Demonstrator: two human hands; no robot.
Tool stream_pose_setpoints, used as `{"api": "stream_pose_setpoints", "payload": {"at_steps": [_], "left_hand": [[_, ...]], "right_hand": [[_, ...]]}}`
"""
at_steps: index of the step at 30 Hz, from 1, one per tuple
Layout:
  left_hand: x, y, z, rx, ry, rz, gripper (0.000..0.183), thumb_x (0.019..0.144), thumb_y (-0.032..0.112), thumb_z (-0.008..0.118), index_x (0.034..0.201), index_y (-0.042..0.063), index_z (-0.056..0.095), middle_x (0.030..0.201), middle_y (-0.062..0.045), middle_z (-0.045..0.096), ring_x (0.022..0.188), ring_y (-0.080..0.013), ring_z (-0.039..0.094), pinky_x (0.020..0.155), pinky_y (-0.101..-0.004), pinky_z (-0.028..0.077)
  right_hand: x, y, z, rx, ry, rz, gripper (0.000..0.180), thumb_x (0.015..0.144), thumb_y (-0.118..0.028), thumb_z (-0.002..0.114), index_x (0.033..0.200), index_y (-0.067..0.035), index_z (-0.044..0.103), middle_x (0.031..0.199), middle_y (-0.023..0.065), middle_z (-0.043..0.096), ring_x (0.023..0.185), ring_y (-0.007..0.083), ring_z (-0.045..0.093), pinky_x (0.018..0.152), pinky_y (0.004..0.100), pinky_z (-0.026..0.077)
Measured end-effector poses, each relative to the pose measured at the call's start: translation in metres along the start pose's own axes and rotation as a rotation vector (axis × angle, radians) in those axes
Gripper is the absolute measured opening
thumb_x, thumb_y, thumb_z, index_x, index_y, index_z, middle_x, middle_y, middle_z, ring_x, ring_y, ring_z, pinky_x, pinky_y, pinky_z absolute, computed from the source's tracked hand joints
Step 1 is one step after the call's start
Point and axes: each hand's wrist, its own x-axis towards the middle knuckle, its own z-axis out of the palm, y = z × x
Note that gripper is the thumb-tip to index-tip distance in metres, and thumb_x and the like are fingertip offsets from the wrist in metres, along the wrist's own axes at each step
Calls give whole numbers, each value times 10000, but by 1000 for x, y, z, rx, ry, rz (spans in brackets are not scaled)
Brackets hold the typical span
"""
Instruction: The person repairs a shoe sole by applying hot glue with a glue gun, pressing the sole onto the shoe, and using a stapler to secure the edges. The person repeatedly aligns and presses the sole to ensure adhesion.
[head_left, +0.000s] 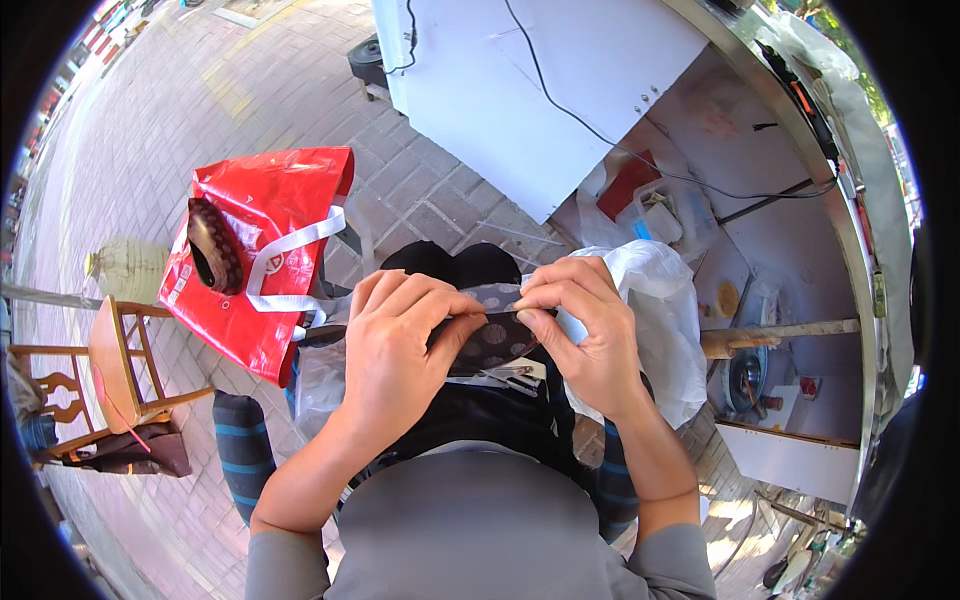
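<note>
Over my lap, a piece of dark dotted fabric (501, 339) is stretched between my two hands. My left hand (397, 337) pinches its edge between thumb and forefinger, and my right hand (581, 322) pinches it at the other end in the same way. The part behind my fingers is hidden. Just below the fabric, small metal tools (517, 373), possibly scissors or snips, lie on black cloth (469, 412). A dotted shoe or shoe upper (214, 251) rests on a red shopping bag (277, 187) to my left.
A white plastic bag (652, 322) sits right of my hands. Beyond it stands a white-panelled stall (510, 97) with a hanging black cable (559, 105) and a shelf holding a plastic container (667, 214). At left are a wooden chair (120, 367) and a plastic jug (127, 268) on brick paving (285, 90).
</note>
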Motion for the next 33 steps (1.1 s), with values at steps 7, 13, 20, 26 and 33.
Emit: {"api": "stream_pose_setpoints", "payload": {"at_steps": [7,13,20,26,33], "left_hand": [[-3,-17,-16,73,55,9,107,753,93,783,817,67,701,822,-33,664,830,-247,612,860,-367,447],[-2,-31,-42,143,165,-68,101,789,113,779,823,62,699,790,-44,641,804,-261,592,828,-375,438],[0,-36,-54,100,185,-141,87,815,93,772,843,49,704,790,-36,643,804,-209,577,843,-343,416],[4,-34,-43,71,128,-122,83,821,112,762,841,52,707,788,-40,645,793,-246,572,846,-356,425],[17,-12,-16,96,65,25,69,787,97,740,774,85,674,787,-42,640,812,-250,601,859,-368,443]], "right_hand": [[-2,20,25,126,48,42,109,905,-36,671,1013,-36,669,1048,82,651,968,218,594,891,327,472],[-36,70,96,-473,-416,138,328,906,-203,670,1150,5,601,1126,164,602,1031,337,581,887,417,492],[-100,71,135,-300,-948,283,468,782,-179,747,1156,50,583,1097,225,572,1033,397,603,933,439,508],[-62,42,70,173,-477,423,420,804,-123,745,1196,-19,636,1104,174,623,1032,310,630,923,406,525],[30,-19,-55,617,312,-86,652,897,-294,652,1404,60,445,1118,102,591,1102,186,605,938,470,576]]}}
